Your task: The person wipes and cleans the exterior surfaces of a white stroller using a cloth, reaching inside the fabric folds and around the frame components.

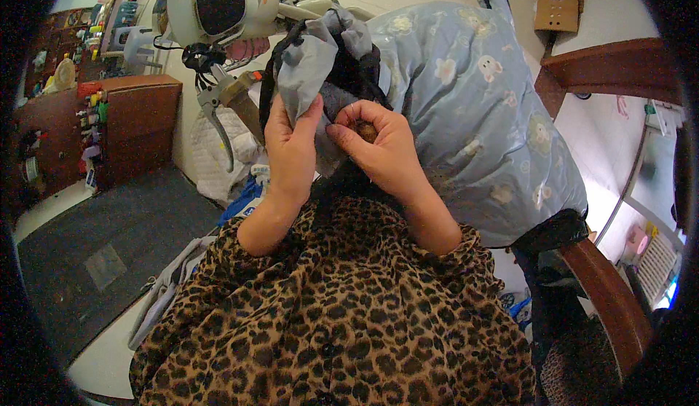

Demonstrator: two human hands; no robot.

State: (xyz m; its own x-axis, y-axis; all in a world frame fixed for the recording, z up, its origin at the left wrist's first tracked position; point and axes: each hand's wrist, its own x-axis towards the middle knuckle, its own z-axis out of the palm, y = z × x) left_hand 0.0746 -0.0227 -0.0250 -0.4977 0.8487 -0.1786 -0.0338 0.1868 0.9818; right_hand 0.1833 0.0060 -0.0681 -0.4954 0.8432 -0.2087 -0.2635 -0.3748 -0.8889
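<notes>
Both hands are raised in front of my chest, close together at a piece of grey fabric with black edging (308, 73). My left hand (292, 149) pinches the grey fabric between thumb and fingers. Just to its right, my right hand (377, 144) has thumb and index fingertip almost together at the same fabric; what lies between them is too small to tell. More of the black and grey cloth hangs above and behind the hands. A large, full light-blue bag with rabbit and flower prints (469, 94) stands beside my right hand.
A scooter's headlight and handlebar (221, 4) with a brake lever (218, 127) stand at the upper left. Behind are a reddish-brown cabinet (142, 127) bearing thread spools and a dark mat (120, 253). A curved wooden piece (606, 302) is at the lower right.
</notes>
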